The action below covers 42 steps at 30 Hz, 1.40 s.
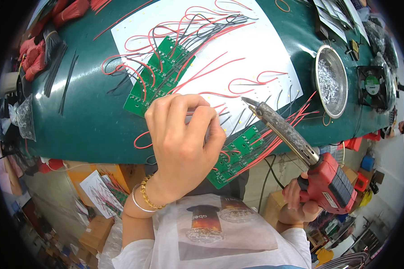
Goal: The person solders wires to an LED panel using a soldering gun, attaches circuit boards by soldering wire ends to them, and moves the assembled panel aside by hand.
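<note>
My right hand point(299, 202) grips a red soldering gun point(334, 184), and its long sooty metal barrel points up and left to a tip over the white paper. My left hand point(182, 139) is closed in a pinch between two groups of green circuit boards. What its fingertips hold is hidden behind the fingers. One group of boards point(150, 83), with red and black wires fixed to it, lies just beyond this hand. Another group of boards point(235, 157) lies at the near table edge, partly behind my left fingers, with red wires point(287, 127) running off to the right.
White paper point(269, 49) covers part of the green table point(90, 116). A round metal bowl point(344, 80) with silvery bits stands at the right, beside a black fan point(371, 87). Bundles of black wires point(54, 62) and red wires point(72, 13) lie at the far left.
</note>
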Tool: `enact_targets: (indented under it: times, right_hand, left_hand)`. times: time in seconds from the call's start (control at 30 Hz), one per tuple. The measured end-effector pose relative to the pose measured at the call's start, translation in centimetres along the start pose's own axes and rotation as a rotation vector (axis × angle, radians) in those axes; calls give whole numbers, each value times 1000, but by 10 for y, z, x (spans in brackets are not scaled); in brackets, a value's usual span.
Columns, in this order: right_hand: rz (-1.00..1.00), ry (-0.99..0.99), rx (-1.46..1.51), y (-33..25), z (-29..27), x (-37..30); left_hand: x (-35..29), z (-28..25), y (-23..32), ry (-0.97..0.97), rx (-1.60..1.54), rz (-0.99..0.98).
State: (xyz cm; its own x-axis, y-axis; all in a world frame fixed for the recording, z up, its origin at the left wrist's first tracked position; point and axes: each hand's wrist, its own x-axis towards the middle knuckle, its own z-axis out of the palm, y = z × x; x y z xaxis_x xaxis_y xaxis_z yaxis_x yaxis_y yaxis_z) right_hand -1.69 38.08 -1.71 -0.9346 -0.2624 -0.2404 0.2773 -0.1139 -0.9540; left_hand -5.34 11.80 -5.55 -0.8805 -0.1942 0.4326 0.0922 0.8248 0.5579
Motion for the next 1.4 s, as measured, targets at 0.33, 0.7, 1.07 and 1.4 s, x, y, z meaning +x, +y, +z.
enact_targets:
  times: [0.33,0.7,1.07,1.4]
  right_hand:
    - [-320,147,84,10,49,41]
    - [-193,7,-134,17,48,43]
    - [-202,-38,-69,20,46,42]
    - [-360,-129,160,23,42,46]
  left_hand:
    - [1,-4,4,-7,42,21]
    - [-10,13,42,-174,-10,261]
    - [-14,17,52,-234,-49,97]
    - [-5,12,50,-262,-201,84]
